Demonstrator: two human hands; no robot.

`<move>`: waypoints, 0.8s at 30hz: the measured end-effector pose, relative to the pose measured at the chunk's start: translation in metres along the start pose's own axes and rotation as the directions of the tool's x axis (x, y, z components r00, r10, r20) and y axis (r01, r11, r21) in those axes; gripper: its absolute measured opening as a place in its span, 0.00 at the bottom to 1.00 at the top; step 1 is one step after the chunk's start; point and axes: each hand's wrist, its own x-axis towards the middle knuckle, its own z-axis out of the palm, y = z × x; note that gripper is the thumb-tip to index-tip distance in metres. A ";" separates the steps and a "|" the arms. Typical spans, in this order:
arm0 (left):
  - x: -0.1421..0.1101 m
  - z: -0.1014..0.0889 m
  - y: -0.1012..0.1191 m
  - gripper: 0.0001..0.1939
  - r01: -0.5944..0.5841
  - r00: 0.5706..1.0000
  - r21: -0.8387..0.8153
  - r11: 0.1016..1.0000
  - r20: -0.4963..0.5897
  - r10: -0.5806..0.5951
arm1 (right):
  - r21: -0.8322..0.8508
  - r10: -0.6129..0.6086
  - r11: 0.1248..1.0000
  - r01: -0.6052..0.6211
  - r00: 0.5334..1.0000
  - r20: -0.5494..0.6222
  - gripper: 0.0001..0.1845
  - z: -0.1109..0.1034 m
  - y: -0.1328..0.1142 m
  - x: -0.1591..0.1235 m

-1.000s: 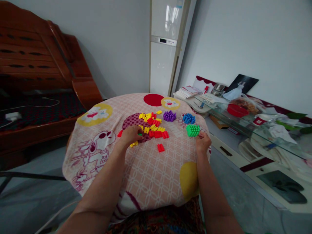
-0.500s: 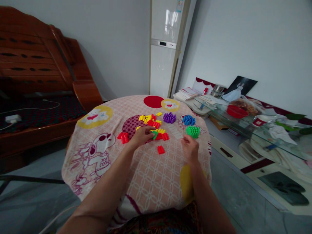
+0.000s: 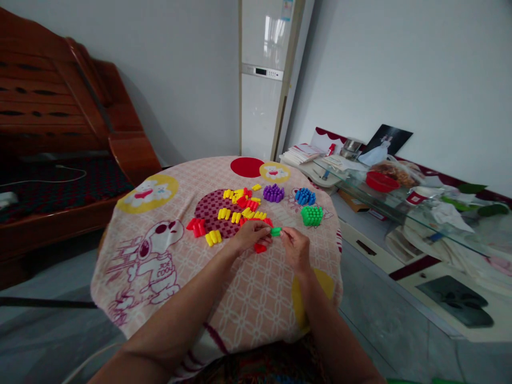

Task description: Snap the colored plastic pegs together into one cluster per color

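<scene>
Between my two hands is a small green plastic toy piece [image 3: 276, 231], held just above the cloth. My left hand [image 3: 253, 236] pinches its left end, and my right hand [image 3: 296, 248] has its fingertips closed on the right end. Under and behind my left hand lie red pieces [image 3: 260, 248], partly hidden. Yellow pieces [image 3: 224, 214] and more red ones [image 3: 248, 202] are scattered beyond it, with a yellow group [image 3: 213, 238] and a red group [image 3: 196, 227] to its left. A green cluster [image 3: 312, 216] sits beyond my right hand, near blue [image 3: 305, 196] and purple [image 3: 273, 193] clusters.
A patterned cloth [image 3: 256, 288] covers the round table. To the right runs a glass-topped cabinet [image 3: 376, 205] with papers, a red bowl [image 3: 382, 181] and bags on it. A wooden bench [image 3: 52, 106] stands at left, and a tall white air conditioner [image 3: 262, 112] behind.
My left hand has moved right and slightly nearer with the green piece. My right hand has come left to meet it and grips the other end. The view has shifted slightly.
</scene>
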 end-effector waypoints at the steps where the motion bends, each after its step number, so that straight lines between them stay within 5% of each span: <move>1: 0.000 0.001 0.000 0.15 -0.004 1.000 -0.005 1.000 0.000 0.004 | -0.007 0.035 0.999 -0.035 0.999 -0.024 0.15 -0.005 0.004 0.001; 6: 0.001 -0.001 -0.001 0.14 -0.023 1.000 0.003 1.000 -0.015 0.023 | -0.263 0.044 0.961 -0.084 0.987 -0.155 0.16 -0.048 0.036 0.014; 11: 0.001 -0.007 0.001 0.13 -0.030 0.999 0.016 0.999 -0.021 0.031 | -0.567 -0.048 0.823 0.029 0.999 -0.019 0.16 -0.088 0.071 0.034; 16: -0.001 -0.018 0.006 0.16 -0.056 0.993 0.020 0.998 -0.105 0.057 | -0.629 -0.049 0.769 0.117 0.991 0.124 0.11 -0.091 0.087 0.042; 24: 0.001 -0.032 0.008 0.09 -0.075 0.977 0.080 0.994 -0.195 0.090 | -0.560 -0.046 0.829 0.014 0.998 -0.043 0.16 -0.082 0.076 0.036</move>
